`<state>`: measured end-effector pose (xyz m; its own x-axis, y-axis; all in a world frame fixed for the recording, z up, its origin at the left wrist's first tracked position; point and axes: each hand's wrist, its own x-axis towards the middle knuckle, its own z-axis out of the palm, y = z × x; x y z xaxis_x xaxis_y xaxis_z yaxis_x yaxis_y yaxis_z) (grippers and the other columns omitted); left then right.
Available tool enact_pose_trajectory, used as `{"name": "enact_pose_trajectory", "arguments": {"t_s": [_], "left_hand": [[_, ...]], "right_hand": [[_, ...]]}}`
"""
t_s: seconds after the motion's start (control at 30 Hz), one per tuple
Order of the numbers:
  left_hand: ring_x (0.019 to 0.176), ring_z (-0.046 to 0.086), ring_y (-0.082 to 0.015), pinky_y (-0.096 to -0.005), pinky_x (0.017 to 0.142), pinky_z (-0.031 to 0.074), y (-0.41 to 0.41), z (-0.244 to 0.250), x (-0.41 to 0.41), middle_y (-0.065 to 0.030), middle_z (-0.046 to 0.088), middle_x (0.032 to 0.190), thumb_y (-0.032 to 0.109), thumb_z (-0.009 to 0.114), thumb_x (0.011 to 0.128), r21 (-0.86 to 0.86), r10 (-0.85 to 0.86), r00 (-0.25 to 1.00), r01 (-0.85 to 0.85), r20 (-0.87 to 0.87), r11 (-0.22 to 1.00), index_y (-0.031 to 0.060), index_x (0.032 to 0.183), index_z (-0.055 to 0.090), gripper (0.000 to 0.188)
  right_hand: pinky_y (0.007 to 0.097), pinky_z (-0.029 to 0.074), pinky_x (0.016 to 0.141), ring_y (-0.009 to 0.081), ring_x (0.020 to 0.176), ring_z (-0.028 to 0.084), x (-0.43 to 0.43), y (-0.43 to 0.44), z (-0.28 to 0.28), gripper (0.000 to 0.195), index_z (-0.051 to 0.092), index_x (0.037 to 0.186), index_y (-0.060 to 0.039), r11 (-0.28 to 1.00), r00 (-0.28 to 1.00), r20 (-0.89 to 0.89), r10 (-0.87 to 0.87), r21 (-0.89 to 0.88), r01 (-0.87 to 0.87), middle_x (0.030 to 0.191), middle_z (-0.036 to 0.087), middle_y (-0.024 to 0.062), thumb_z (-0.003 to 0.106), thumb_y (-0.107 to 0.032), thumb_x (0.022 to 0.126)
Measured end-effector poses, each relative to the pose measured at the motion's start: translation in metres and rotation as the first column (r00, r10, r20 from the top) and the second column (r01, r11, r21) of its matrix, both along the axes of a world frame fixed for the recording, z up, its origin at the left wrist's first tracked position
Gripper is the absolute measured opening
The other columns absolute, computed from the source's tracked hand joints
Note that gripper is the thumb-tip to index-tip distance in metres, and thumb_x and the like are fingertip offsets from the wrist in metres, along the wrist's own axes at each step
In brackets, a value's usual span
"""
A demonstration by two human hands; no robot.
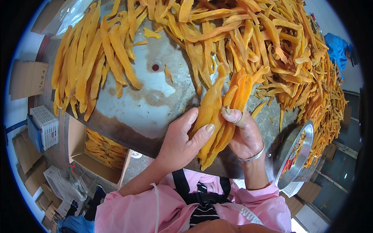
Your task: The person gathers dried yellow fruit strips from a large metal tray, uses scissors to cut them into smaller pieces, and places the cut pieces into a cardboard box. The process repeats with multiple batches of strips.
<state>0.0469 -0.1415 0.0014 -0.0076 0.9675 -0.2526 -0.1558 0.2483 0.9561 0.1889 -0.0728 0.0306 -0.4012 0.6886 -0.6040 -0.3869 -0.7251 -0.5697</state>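
A bundle of orange-yellow dried strips [214, 116], which look like dried sweet potato, is held between my two hands above the metal table's near edge. My left hand [183, 137] grips the bundle's left side, thumb across the front. On the other side my right hand [244, 131] clasps more strips, its thumb wrapped with a band of tape and a bracelet at the wrist. The strips point up and away from me, their lower ends hanging below my left thumb. My fingers behind the bundle are hidden.
Loose strips are heaped across the table's [137, 107] back and right [291, 58]. A neater row of strips [84, 64] overhangs the left edge. Below is a cardboard box [77, 137] holding strips. A metal bowl [294, 154] with red-handled scissors or a similar tool stands right. Another person's blue garment [338, 49] shows far right.
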Motion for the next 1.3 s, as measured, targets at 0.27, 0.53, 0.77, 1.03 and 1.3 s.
{"name": "enact_pose_trajectory", "arguments": {"t_s": [0.27,0.53,0.77,1.03,1.3], "left_hand": [[0.094,0.063,-0.0219,-0.0332,0.083,0.049,-0.003,-0.003,-0.003,-0.0171,0.062,0.101,0.010,0.067,0.082,-0.049,0.105,0.984,-0.099,0.144,0.994,-0.0013,0.117,0.048,0.042],[0.097,0.059,-0.0278,-0.0343,0.087,0.046,0.001,-0.004,-0.003,-0.0172,0.057,0.105,0.007,0.062,0.086,0.105,0.101,0.978,-0.083,-0.181,0.991,-0.0043,0.123,0.044,0.043],[0.110,0.039,-0.0459,-0.0497,0.098,0.033,-0.004,0.006,0.005,-0.0256,0.039,0.121,0.008,0.060,0.082,0.239,0.190,0.746,-0.043,-0.638,0.970,-0.0095,0.127,0.040,0.052],[0.088,0.063,-0.0238,-0.0327,0.081,0.050,0.003,0.034,-0.064,-0.0174,0.061,0.100,0.003,0.065,0.083,0.103,0.290,0.881,-0.272,-0.374,0.957,-0.0026,0.113,0.059,0.031],[0.084,0.064,-0.0376,-0.0445,0.077,0.050,0.071,0.010,-0.109,-0.0236,0.064,0.094,0.021,0.070,0.079,0.254,0.316,0.065,-0.453,-0.947,0.855,-0.0056,0.118,0.051,0.051]], "right_hand": [[0.0297,0.050,0.085,0.0141,0.093,0.062,-0.001,0.002,-0.003,0.035,0.057,0.116,-0.0026,0.995,0.995,0.013,0.094,0.007,-0.095,0.104,0.065,0.0045,0.069,-0.010,0.084],[0.0275,0.050,0.082,0.0123,0.090,0.062,-0.011,-0.005,-0.006,0.030,0.059,0.113,-0.0026,0.992,0.994,0.063,0.091,0.084,-0.096,0.104,0.065,0.0034,0.068,-0.010,0.085],[0.0272,0.048,0.087,0.0120,0.090,0.062,-0.025,-0.006,-0.003,0.035,0.056,0.115,-0.0034,0.996,0.991,0.133,-0.010,0.091,-0.002,0.101,0.064,0.0022,0.068,-0.005,0.082],[0.0356,0.054,0.080,0.0217,0.087,0.063,-0.018,0.003,-0.014,0.044,0.053,0.116,-0.0037,0.993,0.995,-0.025,0.101,-0.064,-0.102,0.098,0.064,0.0085,0.072,-0.014,0.079],[0.0413,0.052,0.085,0.0254,0.090,0.060,-0.015,-0.002,-0.018,0.047,0.049,0.121,-0.0039,0.982,0.982,-0.021,0.187,-0.022,-0.188,0.100,0.060,0.0108,0.069,-0.013,0.080]]}}
